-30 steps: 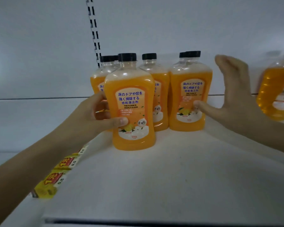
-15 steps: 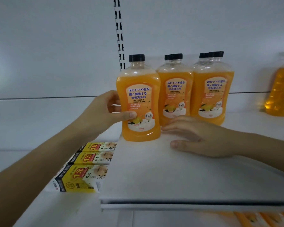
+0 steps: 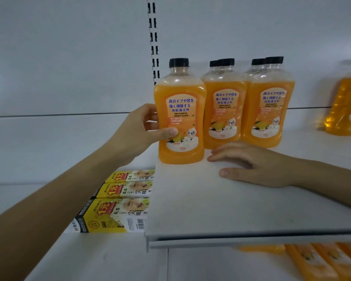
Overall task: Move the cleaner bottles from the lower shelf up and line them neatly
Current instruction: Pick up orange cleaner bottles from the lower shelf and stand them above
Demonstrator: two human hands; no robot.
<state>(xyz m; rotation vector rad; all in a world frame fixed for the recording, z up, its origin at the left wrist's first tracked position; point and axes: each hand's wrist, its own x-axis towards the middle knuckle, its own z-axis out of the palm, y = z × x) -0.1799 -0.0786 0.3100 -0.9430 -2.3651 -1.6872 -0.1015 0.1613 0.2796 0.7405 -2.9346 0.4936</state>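
1. The white upper shelf (image 3: 231,216) carries the cleaner bottles, and its near edge crosses the low part of the view.
2. A middle pair (image 3: 223,110) and a right pair (image 3: 268,108) of orange bottles stand upright close to the back wall (image 3: 69,57), in each pair one bottle behind the other.
3. The front bottle (image 3: 180,118) stands upright at the left end, a little nearer than the pairs and just beside the middle pair.
4. Yellow boxes (image 3: 118,213) lie in a row on the left, lower than the shelf.
5. Lower bottles (image 3: 316,260), blurred, lie under the shelf at the near right.
6. The left hand (image 3: 134,134) grasps the front bottle, with the thumb on the label and the fingers curled round its left side.
7. The right hand (image 3: 251,165) rests palm down on the shelf, fingers released, tips just beside the front bottle's base.
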